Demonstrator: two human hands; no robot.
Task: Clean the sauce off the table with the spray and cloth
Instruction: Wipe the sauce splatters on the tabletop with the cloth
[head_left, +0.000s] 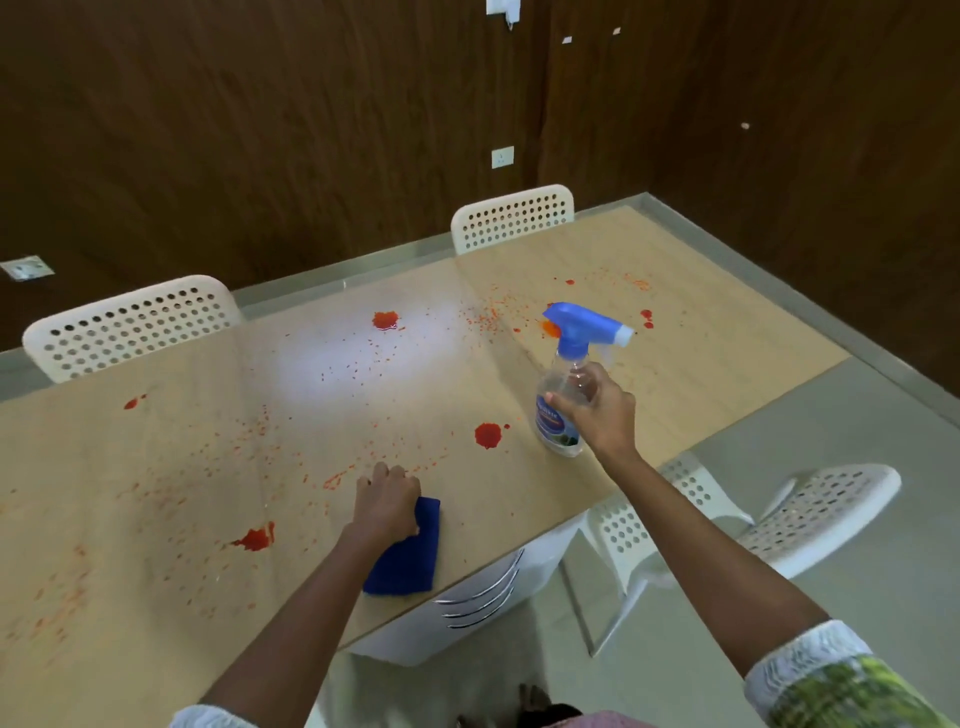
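Observation:
Red sauce lies in blobs and fine spatter over the light wooden table (701, 332); the biggest blobs are near the middle (487, 434), at the far centre (385, 319) and near the front left (255, 538). My left hand (388, 503) grips a blue cloth (408, 558) that lies flat near the table's front edge. My right hand (597, 408) holds a clear spray bottle (563, 384) with a blue trigger head by its body, tilted, its base close to the table surface. The nozzle points right.
Two white perforated chairs stand at the table's far side, one on the left (130, 325) and one further right (511, 215). Another white chair (810, 519) stands on the grey floor to my right. A white cabinet (467, 608) sits under the table edge. Dark wood panelling lines the walls.

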